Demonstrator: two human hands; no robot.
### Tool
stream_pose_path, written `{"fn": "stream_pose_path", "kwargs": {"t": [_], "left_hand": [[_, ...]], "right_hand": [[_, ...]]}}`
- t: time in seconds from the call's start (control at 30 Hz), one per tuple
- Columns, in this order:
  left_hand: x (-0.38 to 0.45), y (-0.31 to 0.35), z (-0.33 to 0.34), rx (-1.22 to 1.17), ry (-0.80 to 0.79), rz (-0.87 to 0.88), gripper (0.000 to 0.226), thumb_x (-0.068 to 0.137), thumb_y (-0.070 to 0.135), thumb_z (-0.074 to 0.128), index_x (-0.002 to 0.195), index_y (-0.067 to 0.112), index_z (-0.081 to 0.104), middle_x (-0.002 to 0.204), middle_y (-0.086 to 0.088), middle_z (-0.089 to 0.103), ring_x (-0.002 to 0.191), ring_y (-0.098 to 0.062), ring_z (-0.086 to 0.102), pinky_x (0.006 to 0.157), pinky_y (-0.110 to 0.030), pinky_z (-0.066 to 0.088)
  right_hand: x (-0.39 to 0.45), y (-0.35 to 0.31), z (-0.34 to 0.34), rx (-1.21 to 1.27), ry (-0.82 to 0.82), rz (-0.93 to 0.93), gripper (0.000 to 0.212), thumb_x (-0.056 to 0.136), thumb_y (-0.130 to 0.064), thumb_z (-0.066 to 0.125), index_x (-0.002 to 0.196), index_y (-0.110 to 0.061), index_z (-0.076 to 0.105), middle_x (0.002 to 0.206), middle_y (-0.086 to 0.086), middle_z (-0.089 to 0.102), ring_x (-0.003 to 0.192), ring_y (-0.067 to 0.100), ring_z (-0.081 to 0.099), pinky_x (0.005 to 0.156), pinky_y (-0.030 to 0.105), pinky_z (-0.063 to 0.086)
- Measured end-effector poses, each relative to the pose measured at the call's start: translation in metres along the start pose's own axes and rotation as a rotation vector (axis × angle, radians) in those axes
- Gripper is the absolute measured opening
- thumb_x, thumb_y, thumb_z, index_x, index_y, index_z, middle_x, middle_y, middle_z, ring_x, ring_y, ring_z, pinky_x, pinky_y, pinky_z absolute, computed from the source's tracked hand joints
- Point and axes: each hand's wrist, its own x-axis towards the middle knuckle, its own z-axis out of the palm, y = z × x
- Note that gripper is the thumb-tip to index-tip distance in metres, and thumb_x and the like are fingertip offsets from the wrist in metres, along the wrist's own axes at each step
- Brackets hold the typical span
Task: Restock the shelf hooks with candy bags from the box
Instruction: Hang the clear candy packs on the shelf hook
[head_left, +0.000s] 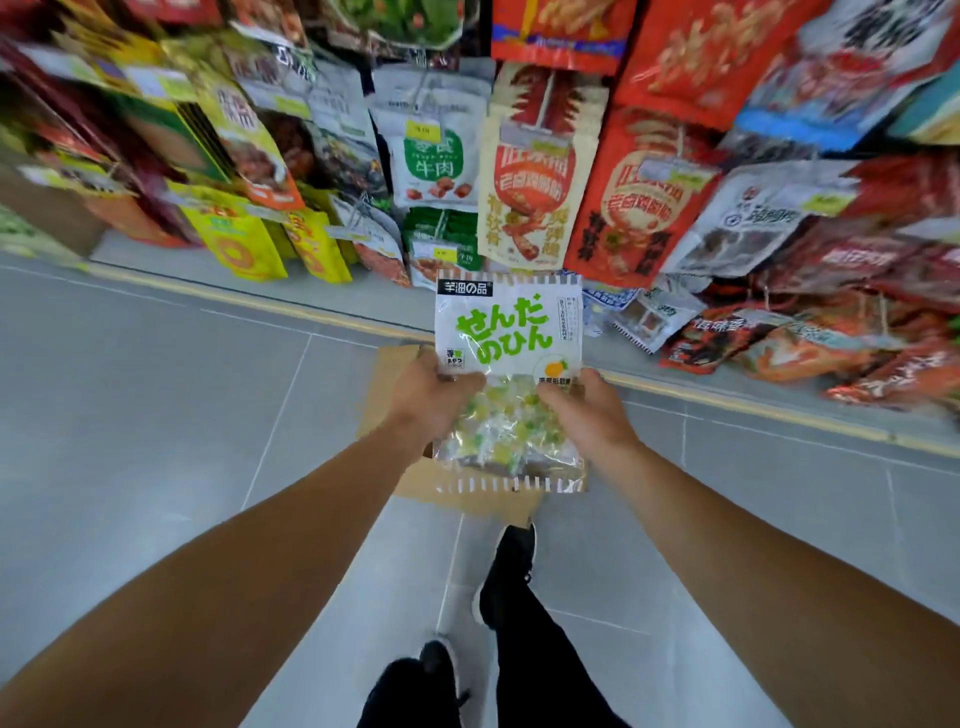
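I hold a clear candy bag (509, 338) with green lettering and yellow-green sweets upright in front of me. My left hand (434, 400) grips its left edge, thumb across the front. My right hand (584, 415) grips its right edge the same way. A brown cardboard box (395, 374) sits on the floor right behind and below the bag, mostly hidden by the bag and my hands. The shelf hooks (441, 223) above carry hanging snack bags; the bag's top edge is just below the lowest row.
Hanging packets fill the display from left to right: yellow bags (234, 244), a white-green bag (434, 150), red bags (634, 202). More red packets (810, 343) lie low at the right. Grey tiled floor (156, 415) spreads around; my feet in black shoes (511, 566) stand behind the box.
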Motion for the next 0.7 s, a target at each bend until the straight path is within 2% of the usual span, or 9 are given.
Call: {"fn": "stream_pose_path", "kwargs": {"t": [0.13,0.23,0.37,0.43,0.5,0.63,0.7], "left_hand": [[-0.074,0.027,-0.024,-0.024,-0.024,0.127,0.029,0.07,0.038,0.076,0.086,0.017,0.063,0.071,0.0,0.064,0.06,-0.019,0.059,0.056,-0.032,0.048],[-0.121,0.043,-0.039,-0.064,-0.028,0.21,0.037,0.067,0.042,0.075,0.089,0.015,0.061,0.072,-0.003,0.065,0.063,-0.022,0.06,0.057,-0.035,0.048],[-0.201,0.079,-0.058,-0.067,-0.062,0.359,0.023,0.084,0.025,0.073,0.076,0.02,0.052,0.063,0.004,0.056,0.054,-0.01,0.056,0.047,-0.02,0.043],[-0.224,0.094,-0.059,-0.063,-0.081,0.433,0.018,0.087,0.021,0.071,0.078,0.02,0.055,0.066,0.005,0.058,0.052,-0.006,0.057,0.043,-0.018,0.044],[-0.255,0.111,-0.058,-0.068,-0.1,0.495,0.012,0.086,0.024,0.071,0.085,0.021,0.059,0.073,0.003,0.062,0.059,-0.009,0.059,0.046,-0.018,0.047],[-0.303,0.151,-0.042,-0.104,-0.138,0.598,0.023,0.089,0.022,0.069,0.08,0.031,0.049,0.073,0.005,0.058,0.061,-0.01,0.055,0.05,-0.02,0.045],[-0.327,0.173,-0.028,-0.128,-0.145,0.659,0.017,0.088,0.021,0.07,0.09,0.028,0.054,0.076,0.008,0.06,0.065,-0.007,0.058,0.055,-0.022,0.048]], "right_hand": [[-0.079,-0.019,-0.015,0.016,0.073,-0.087,0.034,0.079,-0.047,0.065,0.109,-0.032,0.06,0.104,-0.01,0.069,0.096,0.013,0.066,0.089,0.038,0.053],[-0.131,-0.033,-0.026,0.033,0.11,-0.182,0.029,0.085,-0.044,0.065,0.111,-0.032,0.061,0.104,-0.013,0.069,0.095,0.009,0.065,0.082,0.035,0.051],[-0.21,-0.053,-0.049,0.075,0.194,-0.291,0.024,0.09,-0.042,0.063,0.111,-0.032,0.062,0.102,-0.016,0.068,0.093,0.005,0.063,0.068,0.027,0.044],[-0.233,-0.061,-0.062,0.065,0.235,-0.325,0.022,0.09,-0.043,0.062,0.109,-0.031,0.062,0.101,-0.016,0.068,0.094,0.005,0.063,0.068,0.027,0.043],[-0.264,-0.069,-0.082,0.09,0.269,-0.356,0.02,0.09,-0.042,0.063,0.107,-0.032,0.06,0.101,-0.014,0.067,0.093,0.007,0.063,0.069,0.028,0.043],[-0.309,-0.083,-0.128,0.083,0.333,-0.427,0.022,0.09,-0.043,0.062,0.103,-0.026,0.057,0.099,-0.004,0.065,0.089,0.012,0.061,0.071,0.031,0.045],[-0.327,-0.087,-0.156,0.092,0.371,-0.457,0.025,0.09,-0.042,0.063,0.107,-0.025,0.058,0.103,-0.003,0.066,0.093,0.012,0.062,0.073,0.03,0.047]]}}
